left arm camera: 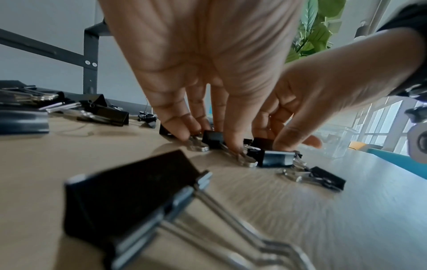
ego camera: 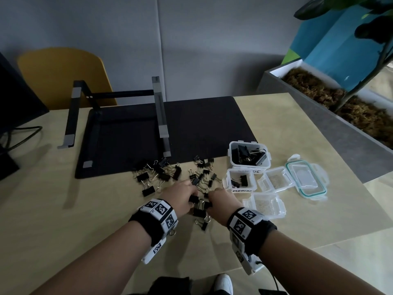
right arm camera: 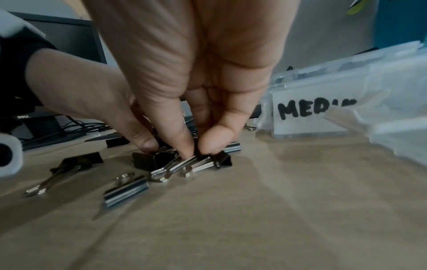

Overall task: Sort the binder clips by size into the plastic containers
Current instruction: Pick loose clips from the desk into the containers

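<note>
Several black binder clips [ego camera: 161, 174] of mixed sizes lie scattered on the wooden table [ego camera: 63, 209]. Both hands meet over a small cluster of them near the front. My left hand [ego camera: 192, 196] points down, its thumb and a finger [left arm camera: 182, 133] set on either side of a small clip [left arm camera: 213, 138]. My right hand [ego camera: 210, 198] pinches the wire handles of another clip [right arm camera: 221, 160] between two fingertips [right arm camera: 187, 148]. To the right stand the clear containers: one labelled LARGE [ego camera: 248, 167] with several big clips, one labelled MEDIUM [ego camera: 230, 182] with two clips, and a third [ego camera: 264, 204].
Two loose lids [ego camera: 274, 179] [ego camera: 306, 179] lie right of the containers. A black desk mat [ego camera: 191, 128] with a metal stand [ego camera: 159, 107] lies behind the clips. A monitor [ego camera: 12, 99] is at far left, a grey planter [ego camera: 319, 116] at far right. A large clip [left arm camera: 129, 191] lies under my left wrist.
</note>
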